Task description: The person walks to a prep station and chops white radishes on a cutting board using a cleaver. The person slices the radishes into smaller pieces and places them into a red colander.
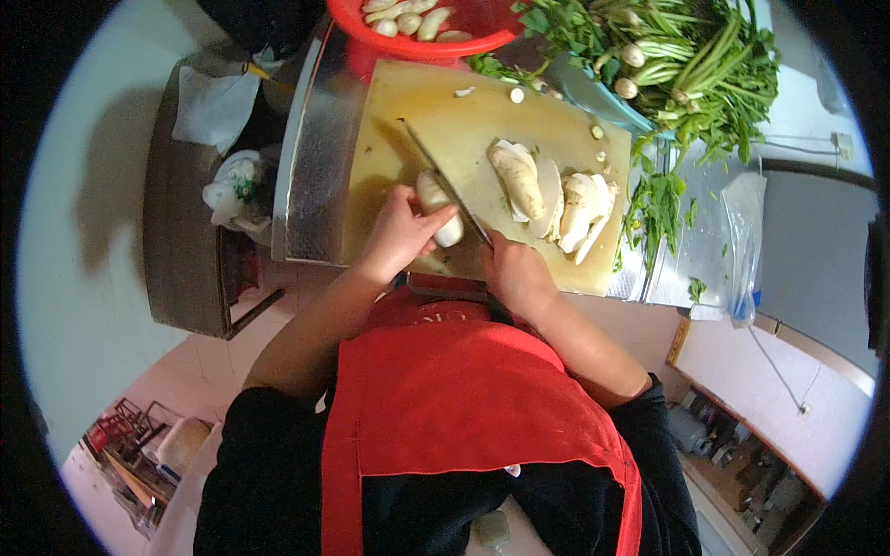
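On a yellowed cutting board [445, 97], my left hand [403, 233] grips a peeled white radish [450, 228], its thumb close to the blade. My right hand [518, 274] is closed around the handle of a kitchen knife [445, 182]. The blade slants up and left across the radish; whether it has cut in cannot be told. To the right of the knife lie several white radish pieces with rough skin on them, one a long piece [516, 182] resting on a pale slice, another group [584, 208] near the board's right edge. Small round trimmings [516, 95] lie farther back.
Behind the board stands a red plastic basin [417, 47] with several pale radishes. At the back right, a light blue basin [598, 94] holds leafy radish greens [695, 69]. Loose leaves [657, 208] and a clear plastic bag [744, 236] lie on the metal counter [327, 153].
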### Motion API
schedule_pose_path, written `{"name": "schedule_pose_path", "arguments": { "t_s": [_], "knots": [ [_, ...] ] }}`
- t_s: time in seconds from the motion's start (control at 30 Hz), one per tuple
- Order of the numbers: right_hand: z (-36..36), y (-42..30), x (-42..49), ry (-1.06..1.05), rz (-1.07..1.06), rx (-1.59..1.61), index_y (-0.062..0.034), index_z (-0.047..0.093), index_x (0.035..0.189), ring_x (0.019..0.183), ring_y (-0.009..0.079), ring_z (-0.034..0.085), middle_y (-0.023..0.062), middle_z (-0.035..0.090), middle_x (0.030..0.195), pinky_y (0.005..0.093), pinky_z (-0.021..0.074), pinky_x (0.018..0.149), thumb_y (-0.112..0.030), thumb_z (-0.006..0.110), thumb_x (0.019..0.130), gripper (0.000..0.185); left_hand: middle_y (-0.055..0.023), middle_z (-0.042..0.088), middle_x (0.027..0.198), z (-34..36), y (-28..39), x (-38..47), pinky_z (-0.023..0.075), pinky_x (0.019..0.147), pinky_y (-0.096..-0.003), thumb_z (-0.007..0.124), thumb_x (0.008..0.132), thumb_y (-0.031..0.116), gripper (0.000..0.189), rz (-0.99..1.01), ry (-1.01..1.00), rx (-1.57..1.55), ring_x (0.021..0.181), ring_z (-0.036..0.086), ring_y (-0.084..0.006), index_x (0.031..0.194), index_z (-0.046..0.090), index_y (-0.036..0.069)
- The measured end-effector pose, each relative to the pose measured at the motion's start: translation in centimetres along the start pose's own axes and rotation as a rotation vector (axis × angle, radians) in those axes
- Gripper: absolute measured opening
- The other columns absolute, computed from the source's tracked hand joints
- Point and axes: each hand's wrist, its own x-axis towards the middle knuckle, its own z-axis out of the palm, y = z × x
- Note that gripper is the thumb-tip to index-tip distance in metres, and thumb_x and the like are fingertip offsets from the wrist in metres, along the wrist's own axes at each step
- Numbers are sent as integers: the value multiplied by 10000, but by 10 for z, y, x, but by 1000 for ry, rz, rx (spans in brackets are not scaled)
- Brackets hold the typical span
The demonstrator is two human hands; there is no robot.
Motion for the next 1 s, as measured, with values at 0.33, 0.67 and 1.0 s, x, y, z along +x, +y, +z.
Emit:
{"name": "schedule_pose_path", "arguments": {
  "t_s": [0.33, 0.67, 1.0],
  "knots": [
    [-3, 8, -5, 120, -55, 42, 8, 547, 917, 686, 427, 586, 268, 591, 719, 502, 468, 619, -209, 470, 891, 232, -87, 591, 658, -1, 1, 22, 507, 467, -270, 600, 864, 313, 343, -242, -234, -84, 519, 608, -178, 866, 554, -27],
    [-41, -9, -41, -45, 39, -38, 15, 497, 915, 659, 434, 577, 267, 571, 667, 473, 466, 573, -185, 487, 896, 202, -109, 635, 727, -8, -3, 27, 513, 471, -291, 557, 886, 304, 346, -222, -353, -52, 548, 629, -191, 945, 574, -36],
    [-10, 4, 17, -2, -17, -36, 33, 482, 890, 631, 427, 584, 267, 578, 660, 476, 471, 554, -212, 476, 902, 245, -113, 592, 668, -10, -3, 28, 508, 444, -289, 619, 844, 351, 429, -253, -351, -97, 521, 628, -208, 842, 551, -73]
  ]
}}
